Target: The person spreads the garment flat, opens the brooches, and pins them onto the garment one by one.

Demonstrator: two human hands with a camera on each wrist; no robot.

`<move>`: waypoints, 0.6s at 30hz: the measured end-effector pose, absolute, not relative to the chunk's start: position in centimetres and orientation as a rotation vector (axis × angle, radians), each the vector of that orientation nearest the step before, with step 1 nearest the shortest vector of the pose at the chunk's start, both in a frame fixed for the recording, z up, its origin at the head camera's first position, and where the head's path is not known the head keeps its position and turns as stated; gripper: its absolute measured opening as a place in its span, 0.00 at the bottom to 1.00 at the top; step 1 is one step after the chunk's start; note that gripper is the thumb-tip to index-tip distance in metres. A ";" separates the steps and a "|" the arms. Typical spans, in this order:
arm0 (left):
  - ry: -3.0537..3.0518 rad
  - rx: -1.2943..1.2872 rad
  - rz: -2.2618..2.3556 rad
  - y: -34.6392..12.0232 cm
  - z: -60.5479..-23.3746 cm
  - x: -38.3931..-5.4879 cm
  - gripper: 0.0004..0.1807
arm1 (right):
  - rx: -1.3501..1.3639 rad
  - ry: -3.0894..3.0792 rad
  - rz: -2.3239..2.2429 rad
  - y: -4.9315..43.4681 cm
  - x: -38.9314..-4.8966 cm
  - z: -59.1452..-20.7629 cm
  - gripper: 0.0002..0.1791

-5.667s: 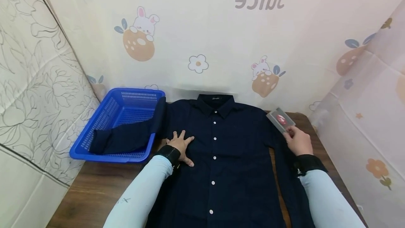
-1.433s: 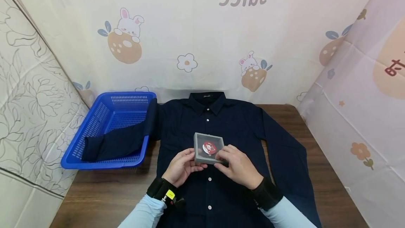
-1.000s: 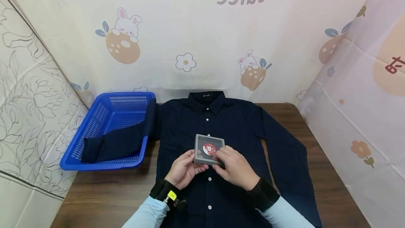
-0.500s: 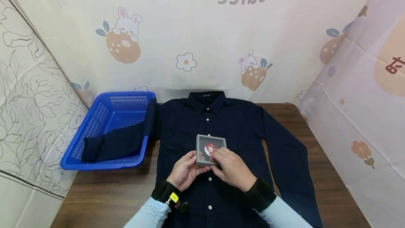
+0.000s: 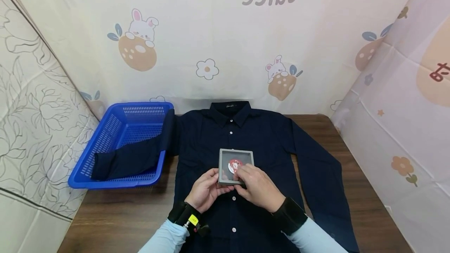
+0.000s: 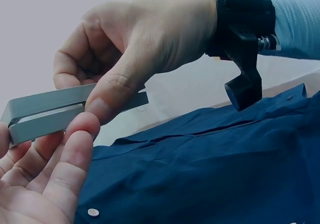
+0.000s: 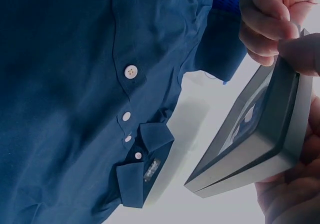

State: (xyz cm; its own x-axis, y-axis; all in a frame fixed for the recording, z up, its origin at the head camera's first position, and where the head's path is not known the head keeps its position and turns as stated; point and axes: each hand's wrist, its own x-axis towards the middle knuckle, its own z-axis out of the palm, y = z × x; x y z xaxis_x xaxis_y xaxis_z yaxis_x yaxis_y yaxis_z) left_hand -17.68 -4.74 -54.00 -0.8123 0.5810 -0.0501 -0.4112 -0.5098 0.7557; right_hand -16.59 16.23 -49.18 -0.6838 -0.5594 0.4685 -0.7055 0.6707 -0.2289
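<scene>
Both hands hold a small square display case [image 5: 228, 157] with a grey frame and a clear window, above the front of a dark navy shirt [image 5: 260, 136]. Behind the window sits a round red-and-white badge [image 5: 234, 165]. My left hand [image 5: 204, 190], palm up, grips the case's lower left corner between thumb and fingers. The right hand [image 5: 261, 186] pinches its lower right edge. From the left wrist view, a narrow slit runs between the two halves of the grey frame [image 6: 45, 106], with the right thumb [image 6: 107, 101] pressed at that seam.
A blue plastic basket [image 5: 147, 108] stands at the left, and one shirt sleeve [image 5: 126, 161] lies over its edge into it. The other sleeve [image 5: 320, 167] lies on the wooden table [image 5: 119, 214]. A printed curtain [image 5: 218, 34] hangs close behind the shirt collar.
The right hand has brought the case from the shirt's right shoulder to the middle. My left hand has left the shirt and taken hold of it. Lately the case drifts slightly right.
</scene>
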 end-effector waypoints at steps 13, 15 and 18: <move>1.100 0.243 2.282 -4.7 -53.5 -17.5 0.17 | 1.024 -2.564 0.607 16.8 -16.2 -48.6 0.07; 1.101 0.232 2.280 -4.7 -53.4 -17.4 0.17 | 1.024 -2.559 0.615 16.8 -16.2 -48.6 0.07; 1.107 0.221 2.274 -4.6 -53.3 -17.4 0.17 | 1.026 -2.550 0.622 16.9 -16.1 -48.6 0.07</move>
